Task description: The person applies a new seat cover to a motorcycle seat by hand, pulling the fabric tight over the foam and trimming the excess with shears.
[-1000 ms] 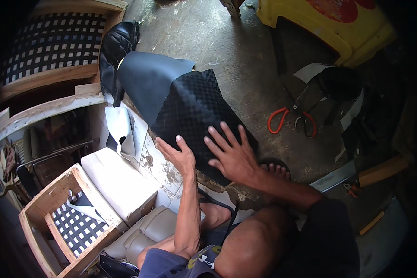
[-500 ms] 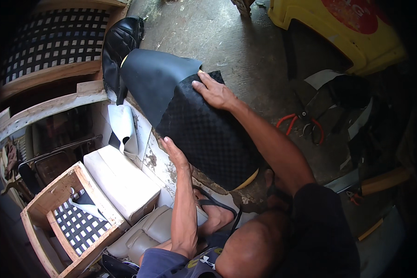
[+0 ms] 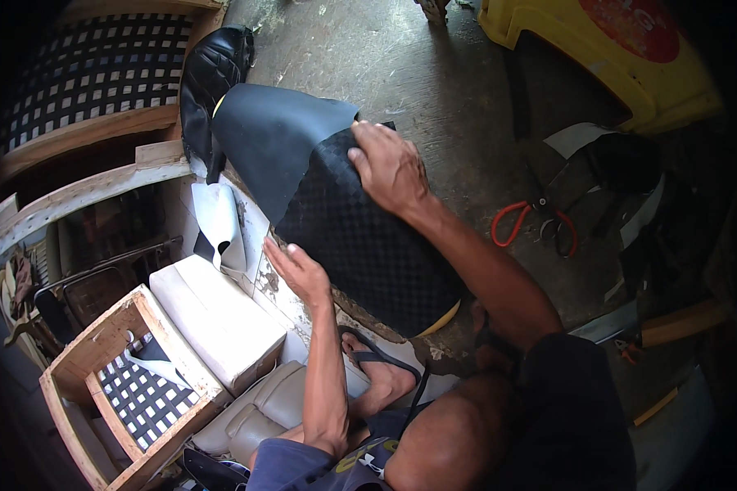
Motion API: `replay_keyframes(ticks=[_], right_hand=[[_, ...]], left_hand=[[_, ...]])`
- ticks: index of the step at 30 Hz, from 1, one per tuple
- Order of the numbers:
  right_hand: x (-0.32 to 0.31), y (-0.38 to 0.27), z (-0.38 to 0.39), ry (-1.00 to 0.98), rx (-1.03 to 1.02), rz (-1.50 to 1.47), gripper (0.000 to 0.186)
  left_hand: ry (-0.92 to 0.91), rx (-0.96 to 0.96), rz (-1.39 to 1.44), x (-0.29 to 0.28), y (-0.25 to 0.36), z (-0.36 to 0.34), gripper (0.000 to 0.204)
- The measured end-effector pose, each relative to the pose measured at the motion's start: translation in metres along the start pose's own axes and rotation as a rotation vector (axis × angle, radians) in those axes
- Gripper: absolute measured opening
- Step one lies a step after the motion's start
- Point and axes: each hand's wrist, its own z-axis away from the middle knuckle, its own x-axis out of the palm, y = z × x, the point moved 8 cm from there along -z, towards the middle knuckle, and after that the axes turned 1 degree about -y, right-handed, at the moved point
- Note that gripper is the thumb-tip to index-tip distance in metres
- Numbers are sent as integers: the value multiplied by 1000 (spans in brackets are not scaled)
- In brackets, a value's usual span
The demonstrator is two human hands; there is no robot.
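A long padded seat lies in front of me, its yellow foam showing at both ends. Smooth dark sheet material [image 3: 274, 123] wraps its far part, and a black checkered cover [image 3: 356, 245] lies over the near part. My right hand [image 3: 391, 168] arches over the cover's upper right corner, its fingers bent round the edge near the seam and its thumb on the top. Beside the seat's left edge, my left hand [image 3: 299, 272] is open, fingers stretched out and holding nothing.
Red-handled scissors [image 3: 540, 217] lie on the floor at right, near dark scraps [image 3: 622, 164]. A yellow plastic stool [image 3: 532, 20] stands far right. At left are wooden frames with woven straps [image 3: 143, 401], a white block [image 3: 217, 319] and a black seat cover [image 3: 213, 90].
My right hand has gone from lying flatter to arching, its fingers bending at the cover's edge. My left hand has shifted slightly left, its fingers spreading. The seat stays nearly in place.
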Motion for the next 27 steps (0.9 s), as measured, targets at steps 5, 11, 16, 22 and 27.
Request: replay_keyframes(ticks=[5, 11, 16, 22, 27], right_hand=[[-4, -60, 55, -119, -252, 202, 51], [-8, -5, 84, -257, 118, -56, 67], [-6, 41, 129, -329, 354, -567, 71], [2, 56, 158, -332, 491, -798, 77], [9, 51, 162, -335, 504, -860, 77]], left_hand=[[-232, 235, -13, 7, 70, 26, 57], [-228, 161, -67, 15, 52, 31, 57], [-144, 23, 125, 15, 25, 25, 58], [-308, -666, 1274, 50, -16, 62, 70], [-475, -1010, 1549, 82, -49, 102, 73]])
